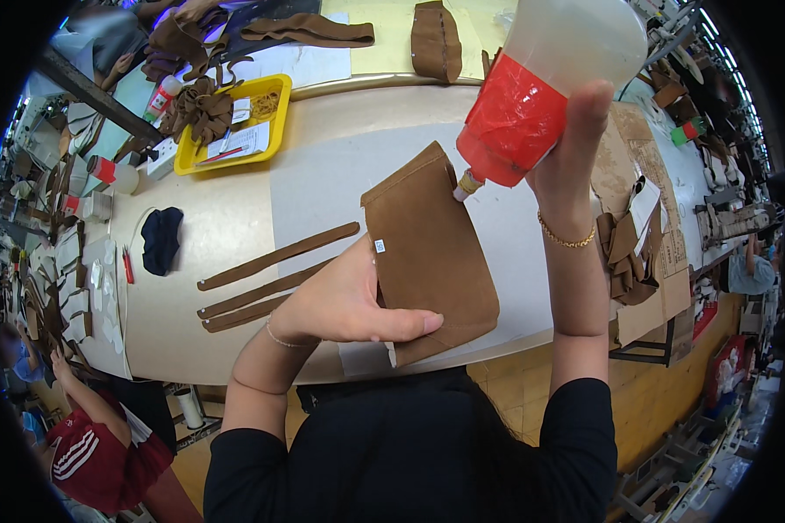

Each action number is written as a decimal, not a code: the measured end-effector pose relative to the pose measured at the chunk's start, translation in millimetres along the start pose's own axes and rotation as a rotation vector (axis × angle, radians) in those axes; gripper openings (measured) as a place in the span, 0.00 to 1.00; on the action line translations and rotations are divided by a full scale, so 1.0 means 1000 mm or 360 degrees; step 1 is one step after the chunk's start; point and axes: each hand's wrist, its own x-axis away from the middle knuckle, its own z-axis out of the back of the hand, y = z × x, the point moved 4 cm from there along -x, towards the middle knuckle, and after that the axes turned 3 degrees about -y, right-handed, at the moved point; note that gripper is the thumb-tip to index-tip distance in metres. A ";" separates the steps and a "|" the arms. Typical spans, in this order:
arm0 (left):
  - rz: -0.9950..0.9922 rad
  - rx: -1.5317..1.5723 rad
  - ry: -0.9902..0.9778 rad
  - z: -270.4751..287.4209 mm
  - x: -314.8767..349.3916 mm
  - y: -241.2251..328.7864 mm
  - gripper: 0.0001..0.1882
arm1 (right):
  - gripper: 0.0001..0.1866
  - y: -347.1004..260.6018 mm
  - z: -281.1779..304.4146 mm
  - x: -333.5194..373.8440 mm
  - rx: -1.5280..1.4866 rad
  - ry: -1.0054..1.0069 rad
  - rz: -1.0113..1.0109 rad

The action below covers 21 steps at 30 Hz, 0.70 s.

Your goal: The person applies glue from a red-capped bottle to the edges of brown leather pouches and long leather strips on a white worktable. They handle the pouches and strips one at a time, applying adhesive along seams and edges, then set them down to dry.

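Toward the centre of the view, the left hand holds a brown fabric panel by its lower left, thumb lying across the front. At one o'clock from the panel, the right hand grips a red-and-clear bottle tipped nozzle-down, its tip at the panel's right edge; whether they touch I cannot tell. At nine o'clock, three brown strips lie on the counter, with navy cloth beyond. Farther out, a yellow tray sits at ten o'clock and brown pieces at three.
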 end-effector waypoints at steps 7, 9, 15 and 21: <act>-0.0014 0.0065 0.0031 0.001 -0.002 -0.001 0.39 | 0.45 -0.003 0.001 0.015 0.0012 -0.0043 -0.0029; -0.0006 0.0068 0.0021 0.001 -0.002 0.000 0.39 | 0.44 -0.002 0.001 0.015 -0.0117 -0.0047 -0.0124; 0.0023 0.0112 -0.0022 -0.004 -0.001 -0.003 0.39 | 0.39 0.008 0.007 -0.015 -0.0396 0.0079 -0.0181; 0.0039 0.0087 -0.0028 -0.004 -0.002 -0.003 0.39 | 0.39 0.016 0.009 -0.017 -0.0459 -0.0019 -0.0182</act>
